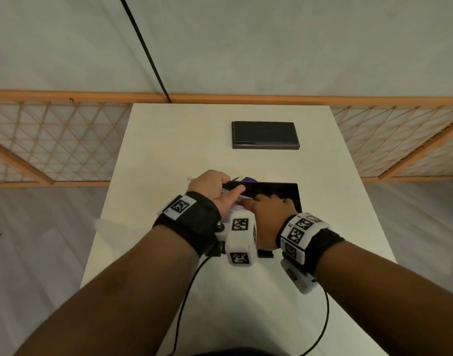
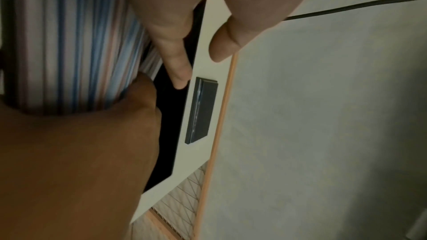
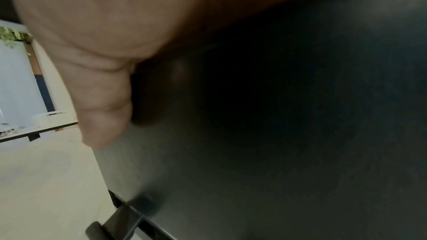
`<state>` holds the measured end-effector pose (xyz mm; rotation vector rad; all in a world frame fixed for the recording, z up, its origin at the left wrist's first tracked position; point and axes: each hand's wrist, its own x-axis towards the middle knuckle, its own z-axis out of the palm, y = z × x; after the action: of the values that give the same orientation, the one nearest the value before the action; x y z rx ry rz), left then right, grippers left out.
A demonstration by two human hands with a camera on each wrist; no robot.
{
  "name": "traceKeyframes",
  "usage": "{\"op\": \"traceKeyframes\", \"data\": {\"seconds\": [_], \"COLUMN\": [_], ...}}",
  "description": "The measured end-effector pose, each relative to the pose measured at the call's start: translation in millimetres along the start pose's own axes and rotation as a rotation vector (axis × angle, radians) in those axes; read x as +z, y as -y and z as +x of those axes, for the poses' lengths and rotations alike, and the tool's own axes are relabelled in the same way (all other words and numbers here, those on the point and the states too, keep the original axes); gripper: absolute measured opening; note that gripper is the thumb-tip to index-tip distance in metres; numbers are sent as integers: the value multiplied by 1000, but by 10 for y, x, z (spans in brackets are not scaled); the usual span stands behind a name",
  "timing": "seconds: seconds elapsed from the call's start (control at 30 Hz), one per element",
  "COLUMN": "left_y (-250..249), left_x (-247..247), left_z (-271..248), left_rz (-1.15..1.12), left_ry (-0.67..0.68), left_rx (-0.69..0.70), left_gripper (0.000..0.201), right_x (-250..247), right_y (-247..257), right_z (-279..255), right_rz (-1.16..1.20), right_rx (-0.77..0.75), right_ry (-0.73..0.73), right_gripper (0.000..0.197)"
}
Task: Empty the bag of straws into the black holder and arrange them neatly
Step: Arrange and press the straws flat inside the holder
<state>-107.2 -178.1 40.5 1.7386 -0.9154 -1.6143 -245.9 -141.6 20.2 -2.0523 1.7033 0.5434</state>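
The open black holder [image 1: 284, 191] lies on the white table [image 1: 169, 150] in front of me. My left hand [image 1: 210, 186] grips the bag of straws [image 1: 248, 179] at the holder's left end, fingers curled over it and thumb stretched along it. In the left wrist view the striped blue, pink and white straws [image 2: 69, 43] fill the left side beside the holder [image 2: 166, 134]. My right hand [image 1: 269, 205] reaches into the holder with its fingers laid flat, and it touches the straws [image 1: 237, 208]. The right wrist view shows its palm [image 3: 97, 61] on the dark holder surface [image 3: 277, 152].
The holder's flat black lid [image 1: 265, 134] lies farther back on the table, also seen as the lid [image 2: 201, 110] in the left wrist view. A wooden lattice railing [image 1: 53, 140] runs behind and beside the table. A black cable [image 1: 145, 52] crosses the wall.
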Motion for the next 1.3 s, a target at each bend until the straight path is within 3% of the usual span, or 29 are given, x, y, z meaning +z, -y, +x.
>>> {"op": "traceKeyframes", "data": {"seconds": [0.1, 0.17, 0.27, 0.33, 0.43, 0.47, 0.5, 0.57, 0.6, 0.7, 0.83, 0.93, 1.03, 1.1, 1.23, 1.3], "left_y": [-48, -80, -98, -72, -23, -18, -24, -55, -36, -37, 11, 51, 59, 73, 55, 55], "left_x": [74, 113, 162, 190, 178, 161, 156, 134, 119, 22, -102, -124, -99, -118, -425, -511], "left_z": [107, 126, 29, 63, 94, 56, 72, 123, 144, 132, 110, 6, -157, -204, -101, -74], "left_rz": [-74, 156, 370, 392, 439, 364, 152, -163, -155, -68, -146, -329, -423, -371, -103, 78], "left_ry": [-12, -41, -85, -150, -169, -162, -185, -179, -189, -205, -207, -169, 9, 59, -223, -188], "left_rx": [-124, -26, -5, -37, 24, 45, 54, -26, -32, 57, 115, 2, -145, -149, 77, 151], "left_gripper": [44, 48, 51, 54, 56, 52, 44, 19, 11, 19, 14, 10, 6, 11, 27, 22], "right_x": [0, 6, 6, 13, 19, 22, 34, 60, 72, 71, 37, 1, -5, -11, 16, 41], "right_y": [-7, -21, -34, -39, -58, -68, -77, -93, -102, -128, -142, -91, -26, -3, -14, -15], "right_z": [-2, -9, -15, -17, -17, -20, -25, -34, -37, -42, -38, -53, -41, -34, -23, -12], "right_rz": [23, 31, 38, 43, 76, 94, 113, 147, 163, 231, 273, 161, 77, 65, 55, 67], "right_rx": [-28, -57, -73, -76, -82, -89, -93, -105, -105, -92, -87, -64, -70, -63, -63, -63], "right_ry": [8, -1, 3, 1, -15, -27, -45, -95, -121, -175, -207, -187, -167, -148, -146, -145], "right_gripper": [86, 84, 85, 85, 81, 80, 81, 81, 81, 86, 111, 115, 99, 93, 93, 93]}}
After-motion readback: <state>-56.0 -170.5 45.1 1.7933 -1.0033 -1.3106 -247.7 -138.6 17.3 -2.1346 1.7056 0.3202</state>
